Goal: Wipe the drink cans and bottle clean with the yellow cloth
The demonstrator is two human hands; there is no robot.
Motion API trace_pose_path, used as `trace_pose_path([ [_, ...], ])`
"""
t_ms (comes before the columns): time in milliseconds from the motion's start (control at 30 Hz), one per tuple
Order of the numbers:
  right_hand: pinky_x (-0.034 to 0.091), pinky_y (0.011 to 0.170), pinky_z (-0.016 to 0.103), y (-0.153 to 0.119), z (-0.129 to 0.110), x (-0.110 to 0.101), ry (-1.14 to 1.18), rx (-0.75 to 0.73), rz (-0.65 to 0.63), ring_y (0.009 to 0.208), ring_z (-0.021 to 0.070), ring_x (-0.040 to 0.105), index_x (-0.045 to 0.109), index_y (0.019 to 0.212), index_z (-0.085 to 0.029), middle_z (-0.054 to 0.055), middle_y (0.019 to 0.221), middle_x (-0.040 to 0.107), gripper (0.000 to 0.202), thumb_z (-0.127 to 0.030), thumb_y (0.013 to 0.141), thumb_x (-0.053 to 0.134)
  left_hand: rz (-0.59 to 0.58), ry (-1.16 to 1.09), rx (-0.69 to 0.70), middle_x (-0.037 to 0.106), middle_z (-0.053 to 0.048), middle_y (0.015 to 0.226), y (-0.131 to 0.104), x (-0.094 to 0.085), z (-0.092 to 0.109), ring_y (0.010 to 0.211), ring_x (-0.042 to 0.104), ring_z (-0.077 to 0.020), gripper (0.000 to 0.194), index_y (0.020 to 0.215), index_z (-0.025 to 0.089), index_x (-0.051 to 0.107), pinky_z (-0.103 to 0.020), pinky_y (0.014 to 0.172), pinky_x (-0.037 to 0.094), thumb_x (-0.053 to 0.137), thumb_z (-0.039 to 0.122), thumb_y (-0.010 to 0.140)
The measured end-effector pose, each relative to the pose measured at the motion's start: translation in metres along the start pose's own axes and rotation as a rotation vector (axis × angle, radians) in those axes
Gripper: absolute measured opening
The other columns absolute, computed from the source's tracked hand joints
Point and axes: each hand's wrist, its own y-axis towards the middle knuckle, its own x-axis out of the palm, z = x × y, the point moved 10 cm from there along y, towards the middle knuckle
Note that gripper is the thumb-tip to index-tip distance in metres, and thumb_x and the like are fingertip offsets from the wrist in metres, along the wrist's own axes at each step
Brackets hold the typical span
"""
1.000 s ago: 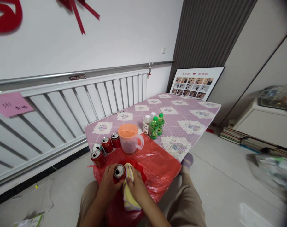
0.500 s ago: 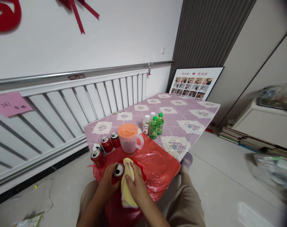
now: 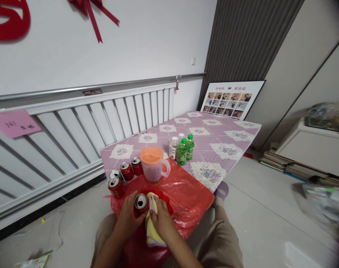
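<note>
An opened soda can (image 3: 141,202) stands close in front of me, its top facing up, with my left hand (image 3: 129,211) wrapped round its left side. My right hand (image 3: 160,214) grips a yellow cloth (image 3: 153,227) with a pale purple edge, which lies against the can's right side. Under the can and cloth shows a red scalloped dish (image 3: 168,205), largely hidden by my hands. Just beyond it stands a clear pitcher (image 3: 152,172) with an orange lid and a handle on the right.
More opened cans (image 3: 126,171) stand left of the pitcher. Two green bottles (image 3: 182,152) and two white-capped bottles (image 3: 173,147) are behind it. A red plastic sheet (image 3: 183,188) covers the near part of the flowered tablecloth (image 3: 211,130). A radiator (image 3: 124,111) runs along the left.
The cloth's top has shifted slightly down and right, showing more of the can's side. Both hands stay on the same things, and the whole view has moved a little.
</note>
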Motion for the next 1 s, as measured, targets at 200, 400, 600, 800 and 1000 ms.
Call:
trace_pose_path([
  [200, 0.035, 0.113, 0.042, 0.0, -0.003, -0.003, 0.008, -0.007, 0.018, 0.133, 0.0253, 0.046, 0.045, 0.139, -0.01, 0.018, 0.14, 0.05, 0.056, -0.019, 0.084, 0.047, -0.161, -0.019, 0.104, 0.047, -0.014, 0.143, 0.001, 0.01, -0.005, 0.134, 0.044, -0.0285, 0.073, 0.139, 0.02, 0.038, -0.052, 0.112, 0.035, 0.052, 0.007, 0.068],
  [400, 0.033, 0.114, 0.04, -0.003, -0.032, -0.015, 0.044, -0.113, 0.108, 0.138, 0.0218, 0.038, 0.039, 0.143, -0.015, 0.014, 0.147, 0.042, 0.055, -0.026, 0.089, 0.045, -0.05, -0.008, 0.014, 0.053, -0.014, 0.131, 0.001, 0.003, -0.005, 0.124, 0.051, -0.0293, 0.063, 0.133, 0.019, 0.047, -0.051, 0.106, 0.043, 0.061, 0.018, 0.071],
  [600, 0.035, 0.113, 0.041, 0.002, -0.015, -0.004, -0.008, -0.037, 0.063, 0.135, 0.0245, 0.043, 0.043, 0.14, -0.011, 0.018, 0.143, 0.046, 0.054, -0.021, 0.087, 0.044, 0.034, 0.034, -0.025, 0.057, -0.011, 0.119, 0.001, -0.001, 0.006, 0.113, 0.057, -0.0292, 0.057, 0.125, 0.021, 0.051, -0.052, 0.099, 0.048, 0.064, 0.02, 0.07],
  [800, 0.039, 0.11, 0.04, -0.001, 0.001, 0.001, -0.007, -0.015, 0.034, 0.129, 0.0255, 0.05, 0.049, 0.136, -0.013, 0.016, 0.136, 0.053, 0.055, -0.016, 0.081, 0.049, -0.017, 0.051, 0.001, 0.057, -0.011, 0.121, 0.005, -0.003, 0.006, 0.117, 0.055, -0.0299, 0.062, 0.127, 0.02, 0.049, -0.053, 0.103, 0.045, 0.065, 0.017, 0.067],
  [1000, 0.037, 0.112, 0.041, 0.0, 0.002, 0.0, 0.01, -0.007, 0.03, 0.132, 0.0245, 0.047, 0.047, 0.137, -0.014, 0.015, 0.138, 0.052, 0.055, -0.018, 0.082, 0.049, -0.164, -0.003, 0.117, 0.048, -0.013, 0.142, 0.005, 0.007, 0.002, 0.134, 0.045, -0.0292, 0.076, 0.139, 0.022, 0.04, -0.051, 0.111, 0.037, 0.056, 0.007, 0.067],
])
